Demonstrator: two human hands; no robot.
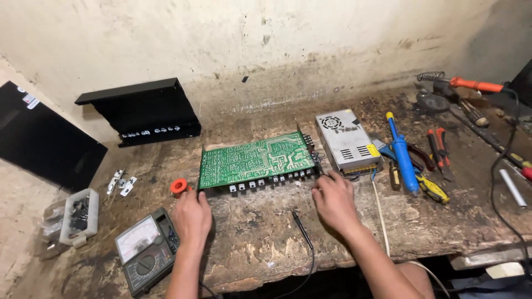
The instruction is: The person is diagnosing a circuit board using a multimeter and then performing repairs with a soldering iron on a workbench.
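A green circuit board [255,159] lies solder side up in the middle of a worn wooden bench [260,232], with a row of small black-and-white parts along its near edge. My left hand [191,213] rests at the board's near left corner, fingers curled against the edge beside an orange spool [178,186]. My right hand [332,199] touches the board's near right corner, next to a silver metal power supply box [346,141]. Whether either hand grips the board is hidden by the fingers.
A dark analogue multimeter [145,249] sits near left, its black probe [302,224] between my hands. A blue desoldering pump [403,155], pliers and screwdrivers lie right. An orange-handled soldering iron [471,84] rests far right. A black metal casing [144,111] leans on the wall.
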